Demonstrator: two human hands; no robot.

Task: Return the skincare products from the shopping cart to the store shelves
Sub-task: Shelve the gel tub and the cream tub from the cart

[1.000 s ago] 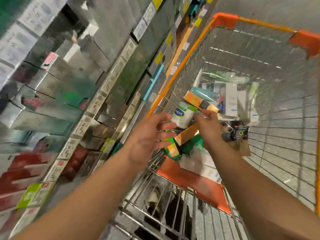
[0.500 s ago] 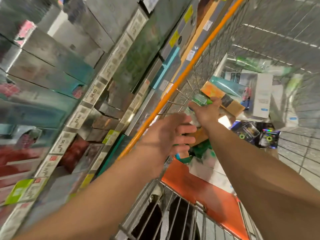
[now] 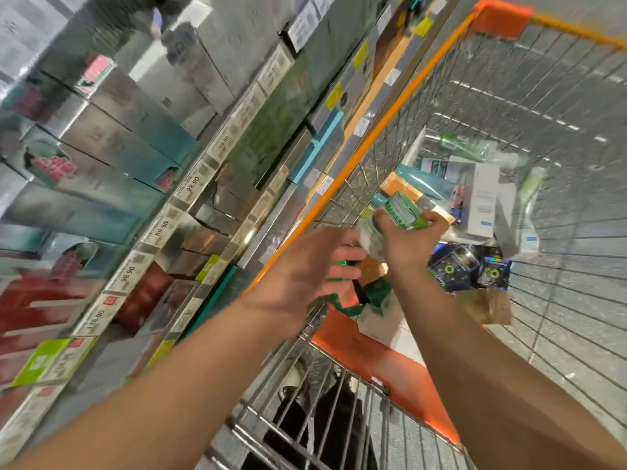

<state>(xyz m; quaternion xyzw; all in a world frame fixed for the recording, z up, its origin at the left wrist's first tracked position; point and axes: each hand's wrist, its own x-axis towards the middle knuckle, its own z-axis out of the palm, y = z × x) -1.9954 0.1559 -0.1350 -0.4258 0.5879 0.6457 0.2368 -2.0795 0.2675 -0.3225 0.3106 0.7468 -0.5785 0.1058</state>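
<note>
green box (image 3: 402,212) | right hand (image 3: 410,244) grips | left hand (image 3: 305,273) loosely curled

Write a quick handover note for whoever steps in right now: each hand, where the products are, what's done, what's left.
Right hand grips a green-and-white product, lifted above the pile in the shopping cart.
Left hand is open beside it, holding nothing, over the cart's near end.
Many boxes and tubes lie in the cart.
Store shelves stand on the left.
Done: one item picked up.
Left: shelve it, then clear the cart.
</note>
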